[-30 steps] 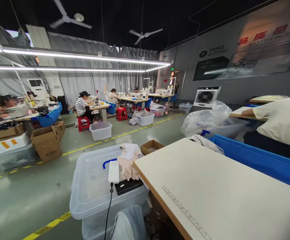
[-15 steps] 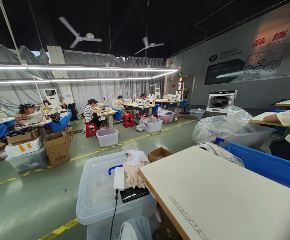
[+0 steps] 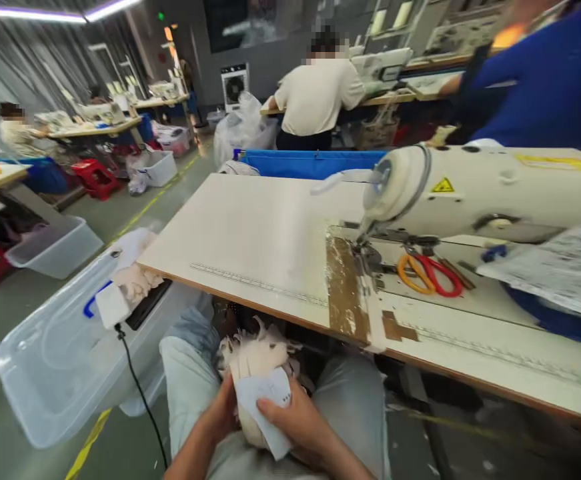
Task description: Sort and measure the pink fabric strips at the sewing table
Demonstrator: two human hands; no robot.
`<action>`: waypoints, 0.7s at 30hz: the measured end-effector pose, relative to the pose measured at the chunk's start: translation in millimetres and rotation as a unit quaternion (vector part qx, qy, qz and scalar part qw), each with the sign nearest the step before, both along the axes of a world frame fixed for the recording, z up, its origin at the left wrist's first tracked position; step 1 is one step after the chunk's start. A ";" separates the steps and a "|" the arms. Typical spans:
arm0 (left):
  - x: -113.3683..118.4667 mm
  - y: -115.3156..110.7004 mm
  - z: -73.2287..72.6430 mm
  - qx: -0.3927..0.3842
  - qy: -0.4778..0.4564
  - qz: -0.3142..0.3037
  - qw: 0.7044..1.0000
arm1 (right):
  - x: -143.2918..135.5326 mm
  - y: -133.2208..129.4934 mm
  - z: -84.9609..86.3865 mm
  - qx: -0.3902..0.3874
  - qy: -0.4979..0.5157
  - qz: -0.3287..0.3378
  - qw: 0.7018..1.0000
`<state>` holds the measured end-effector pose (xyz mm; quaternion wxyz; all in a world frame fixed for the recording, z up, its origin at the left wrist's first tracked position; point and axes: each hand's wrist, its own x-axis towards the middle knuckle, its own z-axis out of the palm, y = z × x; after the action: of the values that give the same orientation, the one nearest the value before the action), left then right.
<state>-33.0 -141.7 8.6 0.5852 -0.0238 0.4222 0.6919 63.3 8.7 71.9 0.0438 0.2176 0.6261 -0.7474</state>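
Both my hands rest in my lap below the table edge. My left hand [image 3: 223, 415] and my right hand [image 3: 297, 427] together grip a bundle of pale cream fabric pieces [image 3: 254, 357] topped with a white paper tag [image 3: 265, 400]. My knees in light jeans sit either side of it. In front of me stands a cream work table [image 3: 250, 227] with a white sewing machine [image 3: 475, 190]. Orange-and-red scissors [image 3: 427, 272] lie on the machine bed.
A clear plastic bin [image 3: 55, 360] at my left carries a white charger with black cable [image 3: 113, 307], a dark phone and more pale fabric [image 3: 135, 280]. A blue trough [image 3: 310, 162] runs behind the table. Other people sit at tables beyond; a blue sleeve [image 3: 535, 80] is at right.
The view has swung right and down from the workshop floor to my lap and the sewing machine. My hands, out of sight before, now show holding the fabric bundle.
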 end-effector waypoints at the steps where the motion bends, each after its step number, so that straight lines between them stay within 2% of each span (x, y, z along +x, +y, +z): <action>1: 3.0 -3.3 -4.6 -0.006 -0.026 -0.016 1.000 | 4.8 -2.8 1.2 -0.026 -0.009 -0.004 1.000; 3: 3.3 -5.3 -6.5 -0.003 -0.053 -0.017 0.998 | 5.4 -2.7 2.5 -0.061 -0.001 -0.008 0.998; 6: 4.0 3.8 5.8 -0.004 -0.001 0.044 0.999 | 0.0 3.4 0.5 -0.048 0.014 -0.026 0.998; 8: 9.2 14.3 19.2 -0.054 0.062 0.072 0.994 | -1.7 6.5 -1.1 0.004 0.007 -0.033 0.999; 10: 15.9 24.4 32.1 -0.124 0.100 0.074 0.984 | -1.9 8.2 -1.9 0.039 0.000 -0.037 0.999; 12: 20.8 31.8 42.4 -0.167 0.106 0.079 0.977 | -1.1 9.2 -3.0 0.048 -0.010 -0.041 0.998; 14: 23.1 36.5 49.9 -0.177 0.104 0.086 0.975 | 1.7 10.0 -5.6 0.041 -0.022 -0.040 0.998; 17: 25.6 40.4 59.5 -0.204 0.152 0.060 0.965 | 14.6 12.3 -9.5 0.048 0.001 -0.045 0.998; 21: 31.9 47.5 76.6 -0.260 0.268 -0.029 0.927 | 47.3 28.8 -1.0 0.140 0.050 -0.109 0.983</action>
<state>-1.1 -94.2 85.2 0.4432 0.0230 0.7288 0.5214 110.6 37.5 70.9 -0.1000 0.2506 0.6987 -0.6626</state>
